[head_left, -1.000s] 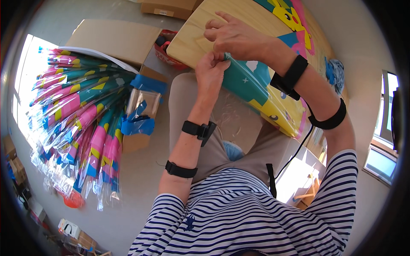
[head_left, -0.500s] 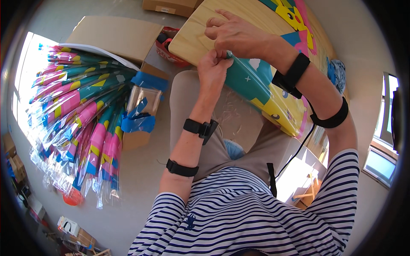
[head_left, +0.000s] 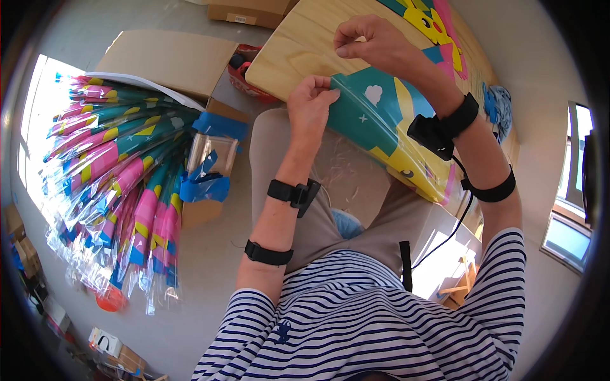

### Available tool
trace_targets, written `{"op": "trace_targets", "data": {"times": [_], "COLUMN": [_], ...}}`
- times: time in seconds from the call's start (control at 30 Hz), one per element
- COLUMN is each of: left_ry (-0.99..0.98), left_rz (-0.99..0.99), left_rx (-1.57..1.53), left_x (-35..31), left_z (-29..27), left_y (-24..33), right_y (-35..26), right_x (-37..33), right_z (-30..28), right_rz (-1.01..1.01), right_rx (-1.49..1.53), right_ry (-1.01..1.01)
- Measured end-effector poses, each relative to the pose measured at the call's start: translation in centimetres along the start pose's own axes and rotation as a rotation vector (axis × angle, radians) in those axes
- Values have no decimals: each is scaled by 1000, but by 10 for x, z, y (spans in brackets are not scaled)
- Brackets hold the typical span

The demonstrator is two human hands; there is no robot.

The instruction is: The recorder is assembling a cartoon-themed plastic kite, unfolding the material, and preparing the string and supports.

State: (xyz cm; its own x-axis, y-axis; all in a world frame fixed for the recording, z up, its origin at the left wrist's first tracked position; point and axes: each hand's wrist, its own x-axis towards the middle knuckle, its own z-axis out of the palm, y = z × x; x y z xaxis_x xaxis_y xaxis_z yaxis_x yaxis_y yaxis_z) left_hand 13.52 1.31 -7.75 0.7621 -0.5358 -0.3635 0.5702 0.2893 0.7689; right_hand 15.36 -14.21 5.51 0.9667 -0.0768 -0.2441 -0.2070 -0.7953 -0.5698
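My left hand [head_left: 311, 105] pinches the corner of a glossy printed plastic sheet [head_left: 368, 114] between thumb and fingers. The sheet is green with a white cloud, a yellow cartoon figure and a pink edge. It lies partly on the wooden table [head_left: 289, 54] and hangs over the near edge above my lap. My right hand [head_left: 375, 41] is raised over the table, apart from the sheet's held corner. Its fingers are curled with thumb and fingertips together; anything between them is too small to make out.
At the left, many rolled printed sheets in clear film [head_left: 121, 165] fan out beside an open cardboard box [head_left: 171, 57]. A clear tape dispenser with blue tape [head_left: 213, 155] sits at the box. A red bag [head_left: 244, 79] stands by the table corner. Another printed sheet [head_left: 422, 19] lies farther back.
My right hand has lifted away from the sheet's corner toward the right, its fingers now curled together. My left hand still pinches the corner, and more of the sheet's print shows.
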Motion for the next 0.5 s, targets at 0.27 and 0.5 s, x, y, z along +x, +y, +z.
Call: {"op": "trace_targets", "data": {"times": [0.27, 0.5], "left_ry": [-35, -71], "left_rz": [-39, -137], "left_rx": [-19, -7], "left_x": [1, 4], "left_z": [-7, -15], "left_y": [8, 15], "right_y": [5, 4], "right_x": [-37, -57], "right_z": [42, 69], "right_rz": [529, 646], "right_rx": [894, 1247], "right_ry": [259, 335]}}
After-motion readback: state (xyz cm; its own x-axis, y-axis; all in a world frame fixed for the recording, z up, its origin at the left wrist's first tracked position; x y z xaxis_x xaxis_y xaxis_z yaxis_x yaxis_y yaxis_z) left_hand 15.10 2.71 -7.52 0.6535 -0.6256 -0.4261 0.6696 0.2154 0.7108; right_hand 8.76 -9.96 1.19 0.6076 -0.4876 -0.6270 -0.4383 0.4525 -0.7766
